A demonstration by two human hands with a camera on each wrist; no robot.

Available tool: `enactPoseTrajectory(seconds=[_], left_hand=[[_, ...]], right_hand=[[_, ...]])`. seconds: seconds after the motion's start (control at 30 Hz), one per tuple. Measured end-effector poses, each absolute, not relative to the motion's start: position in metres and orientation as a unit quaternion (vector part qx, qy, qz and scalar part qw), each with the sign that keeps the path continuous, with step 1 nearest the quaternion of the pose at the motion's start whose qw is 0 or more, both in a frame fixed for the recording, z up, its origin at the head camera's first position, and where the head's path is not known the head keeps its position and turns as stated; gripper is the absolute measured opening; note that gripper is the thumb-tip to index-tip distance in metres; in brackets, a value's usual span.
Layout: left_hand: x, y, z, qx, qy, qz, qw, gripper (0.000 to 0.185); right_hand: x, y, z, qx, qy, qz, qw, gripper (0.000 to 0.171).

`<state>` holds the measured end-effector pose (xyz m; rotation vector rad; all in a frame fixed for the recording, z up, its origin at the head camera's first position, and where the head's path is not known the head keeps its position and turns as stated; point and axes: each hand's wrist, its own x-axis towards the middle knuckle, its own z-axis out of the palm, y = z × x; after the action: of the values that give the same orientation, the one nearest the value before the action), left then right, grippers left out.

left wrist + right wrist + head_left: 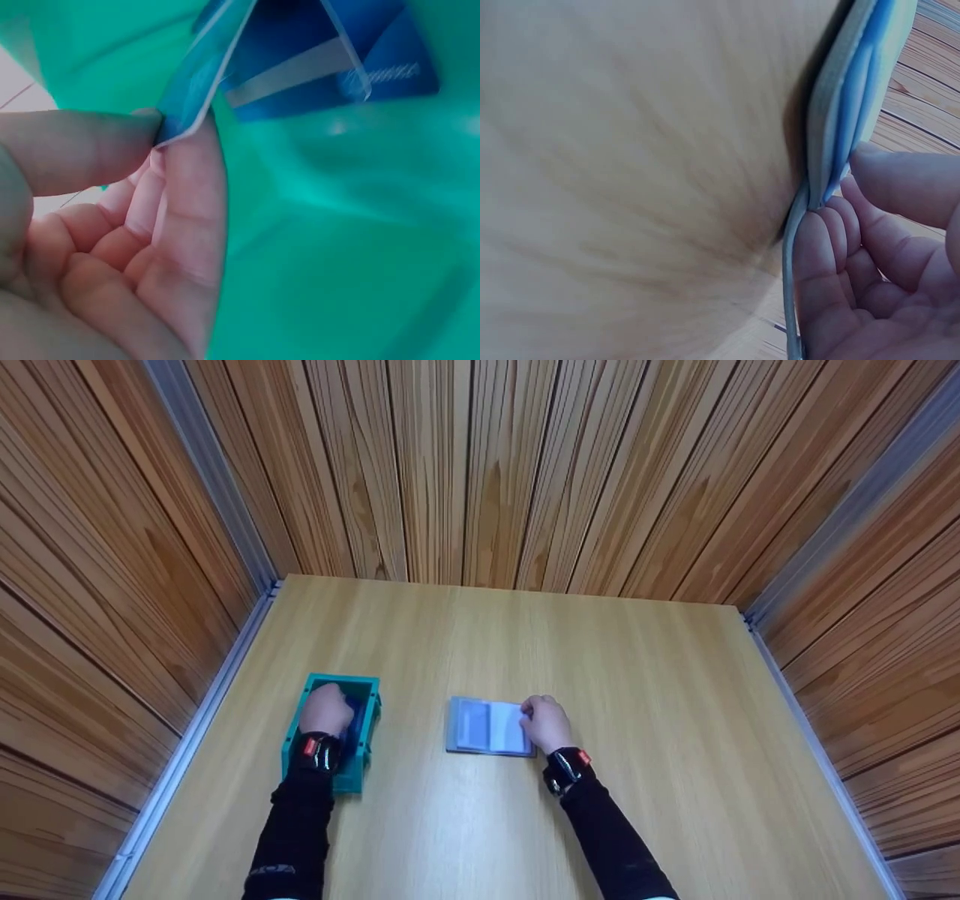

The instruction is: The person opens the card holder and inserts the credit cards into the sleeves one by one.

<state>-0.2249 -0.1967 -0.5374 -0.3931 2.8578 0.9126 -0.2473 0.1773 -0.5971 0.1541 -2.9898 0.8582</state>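
Note:
Inside a green plastic bin [289, 744], my left hand [326, 709] pinches a blue card [191, 94] by its corner between thumb and index finger. More blue cards [300, 67] lie behind it in the bin, in the left wrist view. An open card holder [472, 725] with bluish, see-through pages lies flat on the table to the right of the bin. My right hand [547, 724] pinches the holder's right edge, thumb on the pages and fingers by the cover edge. Whether the pages hold any cards I cannot tell.
The light wooden table [600, 660] carries the bin at left and the holder near the middle. Wood-plank walls [495, 472] stand at the back and both sides, with grey metal strips [217, 675] along the side edges.

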Motion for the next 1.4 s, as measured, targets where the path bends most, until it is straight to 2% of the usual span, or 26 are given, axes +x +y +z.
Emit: enactPoseTrajectory(seconds=[0.17, 0.23, 0.4, 1.03, 1.33, 1.4], left_hand=[[-0.224, -0.198, -0.523, -0.132, 0.946, 0.293, 0.039, 0.004], [-0.224, -0.198, -0.519, -0.132, 0.948, 0.287, 0.031, 0.014], [-0.223, -0.197, -0.512, -0.136, 0.949, 0.283, 0.023, 0.027], [-0.215, -0.201, -0.476, -0.141, 0.927, 0.346, 0.023, 0.026], [-0.216, -0.190, -0.467, -0.111, 0.923, 0.367, -0.037, 0.024], [-0.217, -0.185, -0.465, -0.110, 0.918, 0.379, -0.032, 0.026]], right_hand=[[-0.246, 0.178, -0.594, 0.053, -0.959, 0.278, 0.019, 0.014], [-0.245, 0.179, -0.594, 0.057, -0.958, 0.280, 0.023, 0.014], [-0.245, 0.180, -0.594, 0.061, -0.958, 0.280, 0.027, 0.013], [-0.246, 0.179, -0.597, 0.055, -0.958, 0.282, 0.023, 0.014], [-0.246, 0.177, -0.597, 0.057, -0.959, 0.277, 0.022, 0.015], [-0.246, 0.178, -0.597, 0.053, -0.958, 0.281, 0.018, 0.016]])
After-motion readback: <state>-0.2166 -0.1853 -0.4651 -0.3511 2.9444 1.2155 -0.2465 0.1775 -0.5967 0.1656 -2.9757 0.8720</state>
